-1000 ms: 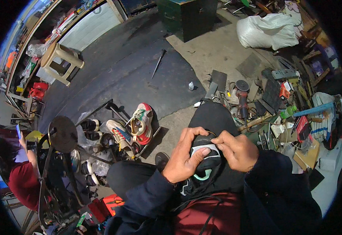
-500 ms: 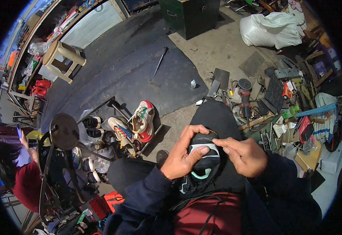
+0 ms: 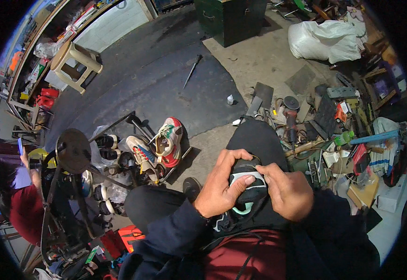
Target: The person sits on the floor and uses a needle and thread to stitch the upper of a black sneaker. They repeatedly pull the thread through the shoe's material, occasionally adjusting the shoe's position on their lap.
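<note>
My left hand [image 3: 217,186] is wrapped round a black shoe [image 3: 245,165] with grey and mint-green details, resting on my dark-trousered leg. Its thumb lies across the grey band, its fingers curled over the side. My right hand [image 3: 289,196] is closed at the shoe's upper right edge, thumb and forefinger pressed there; what is between those fingertips is too small to make out.
Left: pale sneakers [image 3: 170,140] with coloured trim, a metal stand [image 3: 73,151], a co-worker in a red sleeve [image 3: 24,214], a stool [image 3: 73,67]. Right: an angle grinder [image 3: 291,126] among scrap. Behind: a green chest [image 3: 229,18], white sack [image 3: 324,42], long tool [image 3: 192,70].
My right forefinger straightened along the shoe's edge half a second ago and is now bent again, with the hand slightly lower. My left hand keeps its hold, shifted slightly rightward in view.
</note>
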{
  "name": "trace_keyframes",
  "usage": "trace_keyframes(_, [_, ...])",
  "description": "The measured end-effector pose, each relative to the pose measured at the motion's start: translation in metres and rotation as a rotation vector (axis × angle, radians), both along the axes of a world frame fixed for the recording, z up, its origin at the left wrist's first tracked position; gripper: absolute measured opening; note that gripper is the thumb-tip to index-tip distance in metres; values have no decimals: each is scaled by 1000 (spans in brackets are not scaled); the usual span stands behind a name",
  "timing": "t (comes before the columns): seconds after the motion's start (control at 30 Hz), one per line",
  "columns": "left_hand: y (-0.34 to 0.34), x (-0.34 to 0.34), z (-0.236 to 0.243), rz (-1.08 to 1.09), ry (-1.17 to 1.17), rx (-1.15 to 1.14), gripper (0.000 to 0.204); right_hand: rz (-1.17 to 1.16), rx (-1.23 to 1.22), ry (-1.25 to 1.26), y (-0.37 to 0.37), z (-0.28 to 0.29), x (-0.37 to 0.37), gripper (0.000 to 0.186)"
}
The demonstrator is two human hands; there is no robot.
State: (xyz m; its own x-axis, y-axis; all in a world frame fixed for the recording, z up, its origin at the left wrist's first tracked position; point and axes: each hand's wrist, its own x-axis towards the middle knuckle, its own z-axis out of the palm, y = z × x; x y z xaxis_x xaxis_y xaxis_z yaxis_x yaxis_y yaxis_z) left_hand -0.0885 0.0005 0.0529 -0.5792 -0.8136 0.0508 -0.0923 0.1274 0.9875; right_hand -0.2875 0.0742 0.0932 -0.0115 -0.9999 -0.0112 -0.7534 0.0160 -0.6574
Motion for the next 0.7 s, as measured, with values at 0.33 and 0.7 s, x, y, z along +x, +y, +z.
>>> trace_keyframes(0.33, [5,-2,5,36,-37,-38,43,124,202,-183,-8,29,-10,27])
trace_keyframes(0.7, [8,-2,1,27,-18,2,43,149,64,-279,-11,28,-10,24])
